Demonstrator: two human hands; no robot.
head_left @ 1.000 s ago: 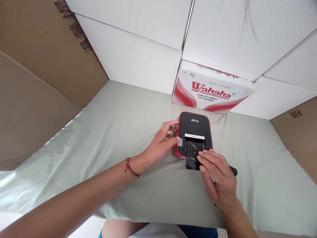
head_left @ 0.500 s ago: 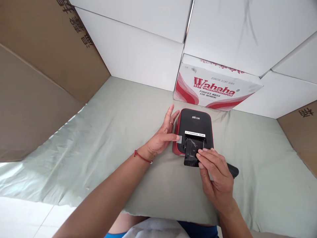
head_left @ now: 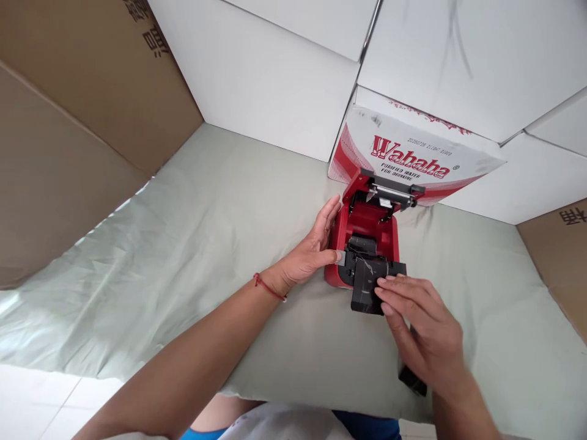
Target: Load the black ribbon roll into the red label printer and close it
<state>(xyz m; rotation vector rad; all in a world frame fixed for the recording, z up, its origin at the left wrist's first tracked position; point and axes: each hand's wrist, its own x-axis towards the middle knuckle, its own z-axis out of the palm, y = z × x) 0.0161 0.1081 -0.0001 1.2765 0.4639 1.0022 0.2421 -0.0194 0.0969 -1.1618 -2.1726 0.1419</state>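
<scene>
A small red and black printer (head_left: 369, 235) sits on the pale green cloth (head_left: 192, 256), its lid (head_left: 389, 189) swung up to show the red inside. My left hand (head_left: 312, 253) rests flat against the printer's left side, with the thumb on a grey button at its front corner. My right hand (head_left: 422, 330) reaches in from the lower right. Its fingertips lie on a black strip (head_left: 367, 287) that hangs out of the printer's front. A dark object (head_left: 413, 379) shows under that hand; whether the hand holds it cannot be made out.
A red and white Wahaha water carton (head_left: 413, 159) stands right behind the printer, among stacked white boxes (head_left: 275, 79). Brown cartons (head_left: 77, 122) wall in the left side, and another brown carton (head_left: 564, 256) stands at the right.
The printer's black lid, closed before, has sprung up toward the back. My left fingers moved from the lid to the printer's side. The right hand stays on the black strip.
</scene>
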